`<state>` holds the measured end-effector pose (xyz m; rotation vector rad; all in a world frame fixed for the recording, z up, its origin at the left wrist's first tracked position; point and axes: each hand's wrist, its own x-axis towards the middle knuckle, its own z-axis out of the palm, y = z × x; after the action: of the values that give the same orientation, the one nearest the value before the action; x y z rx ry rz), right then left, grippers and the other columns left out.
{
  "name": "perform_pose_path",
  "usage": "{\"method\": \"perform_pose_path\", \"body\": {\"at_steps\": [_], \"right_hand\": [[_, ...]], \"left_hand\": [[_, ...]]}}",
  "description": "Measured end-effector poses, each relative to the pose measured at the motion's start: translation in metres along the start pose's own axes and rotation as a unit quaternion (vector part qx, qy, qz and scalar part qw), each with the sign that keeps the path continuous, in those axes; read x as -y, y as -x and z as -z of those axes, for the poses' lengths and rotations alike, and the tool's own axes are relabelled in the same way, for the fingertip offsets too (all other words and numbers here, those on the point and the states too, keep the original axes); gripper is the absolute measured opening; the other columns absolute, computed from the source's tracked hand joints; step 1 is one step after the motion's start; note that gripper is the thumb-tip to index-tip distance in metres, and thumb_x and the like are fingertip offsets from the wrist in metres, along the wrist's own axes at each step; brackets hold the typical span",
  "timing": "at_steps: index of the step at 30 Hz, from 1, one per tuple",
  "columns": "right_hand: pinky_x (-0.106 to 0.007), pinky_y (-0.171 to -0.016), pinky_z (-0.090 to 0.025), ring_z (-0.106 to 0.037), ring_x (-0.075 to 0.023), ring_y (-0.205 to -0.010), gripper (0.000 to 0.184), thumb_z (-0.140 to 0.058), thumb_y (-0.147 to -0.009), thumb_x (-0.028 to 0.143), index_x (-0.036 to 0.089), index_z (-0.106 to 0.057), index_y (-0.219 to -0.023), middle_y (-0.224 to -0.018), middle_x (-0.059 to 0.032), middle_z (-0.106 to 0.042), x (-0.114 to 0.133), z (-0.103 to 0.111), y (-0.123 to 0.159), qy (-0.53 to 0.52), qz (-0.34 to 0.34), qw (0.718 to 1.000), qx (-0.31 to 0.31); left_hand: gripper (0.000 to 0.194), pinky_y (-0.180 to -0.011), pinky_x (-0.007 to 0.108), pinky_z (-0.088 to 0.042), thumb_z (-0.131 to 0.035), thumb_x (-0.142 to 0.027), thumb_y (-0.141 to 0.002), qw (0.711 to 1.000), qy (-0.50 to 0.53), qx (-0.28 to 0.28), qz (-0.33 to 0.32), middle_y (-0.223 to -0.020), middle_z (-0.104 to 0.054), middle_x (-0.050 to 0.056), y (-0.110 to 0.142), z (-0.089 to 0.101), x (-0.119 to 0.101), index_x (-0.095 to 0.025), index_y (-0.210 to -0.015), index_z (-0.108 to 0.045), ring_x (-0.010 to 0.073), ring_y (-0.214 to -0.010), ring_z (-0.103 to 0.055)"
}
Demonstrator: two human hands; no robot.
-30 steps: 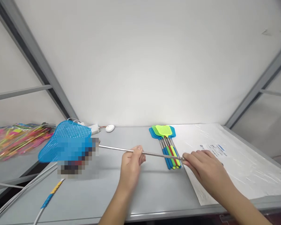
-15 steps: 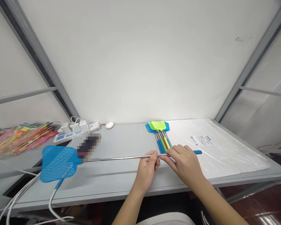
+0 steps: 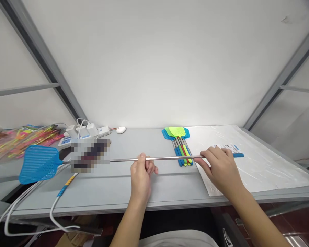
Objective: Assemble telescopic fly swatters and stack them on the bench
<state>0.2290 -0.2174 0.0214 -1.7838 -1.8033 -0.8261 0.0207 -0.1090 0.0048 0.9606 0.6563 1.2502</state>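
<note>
A blue fly swatter (image 3: 42,164) with a long thin metal rod stretches sideways across the table in front of me. My left hand (image 3: 141,176) pinches the rod near its middle, thumb on top. Toward the handle end, my right hand (image 3: 218,166) is wrapped round the rod, and the blue grip sticks out past its far side. The slotted blue head hangs at the far left. Behind the rod, a fanned stack of fly swatters (image 3: 179,132) with blue, green and yellow heads lies with its handles toward me.
A white plastic sheet (image 3: 267,168) with a printed label covers the table's right part. At the left are a power strip (image 3: 64,141) with white plugs, bagged colourful items (image 3: 28,140), white cables (image 3: 53,214) and a blurred patch. A white oval device (image 3: 121,130) sits by the wall.
My hands have moved apart, the left one leftward and the right one rightward. The swatter's rod has grown longer, its head now further left and its grip further right.
</note>
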Motion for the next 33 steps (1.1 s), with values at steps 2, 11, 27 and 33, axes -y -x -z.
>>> {"method": "perform_pose_path", "body": {"at_steps": [2, 11, 27, 33], "right_hand": [[-0.032, -0.069, -0.029, -0.05, -0.0171, -0.068, 0.03, -0.051, -0.095, 0.043, 0.018, -0.06, -0.082, -0.071, -0.0024, -0.058, 0.011, 0.004, -0.004, 0.003, 0.026, 1.0, 0.01], [-0.029, -0.057, -0.026, -0.043, -0.0146, -0.057, 0.032, -0.048, -0.098, 0.036, 0.019, -0.054, -0.07, -0.06, 0.001, -0.049, -0.009, 0.005, 0.029, 0.023, 0.096, 0.995, -0.001], [-0.03, -0.064, -0.034, -0.05, -0.0173, -0.065, 0.019, -0.055, -0.094, 0.034, 0.018, -0.058, -0.086, -0.07, -0.0022, -0.057, -0.032, -0.01, 0.04, -0.012, 0.071, 0.997, 0.011], [-0.029, -0.055, -0.029, -0.047, -0.0129, -0.055, 0.017, -0.061, -0.09, 0.026, 0.02, -0.057, -0.074, -0.059, 0.0027, -0.052, -0.038, -0.011, 0.05, 0.054, 0.074, 0.995, -0.048]], "left_hand": [[0.044, -0.051, 0.026, -0.041, -0.048, -0.04, -0.092, 0.999, 0.012, 0.033, 0.022, -0.048, -0.029, -0.006, 0.006, -0.007, 0.008, -0.021, -0.054, -0.036, 0.0103, -0.048, -0.029], [0.048, -0.047, 0.024, -0.034, -0.047, -0.04, -0.093, 0.998, -0.046, -0.035, -0.006, -0.05, -0.024, -0.006, 0.011, 0.022, -0.014, -0.021, -0.051, -0.032, 0.0096, -0.047, -0.028], [0.049, -0.051, 0.023, -0.037, -0.047, -0.052, -0.091, 0.994, -0.074, 0.067, 0.05, -0.049, -0.034, -0.005, 0.013, 0.001, 0.009, -0.02, -0.056, -0.037, 0.0087, -0.047, -0.033], [0.047, -0.047, 0.023, -0.036, -0.05, -0.046, -0.09, 0.994, -0.088, 0.056, 0.032, -0.051, -0.028, -0.006, 0.009, 0.004, -0.001, -0.021, -0.054, -0.034, 0.0094, -0.048, -0.03]]}}
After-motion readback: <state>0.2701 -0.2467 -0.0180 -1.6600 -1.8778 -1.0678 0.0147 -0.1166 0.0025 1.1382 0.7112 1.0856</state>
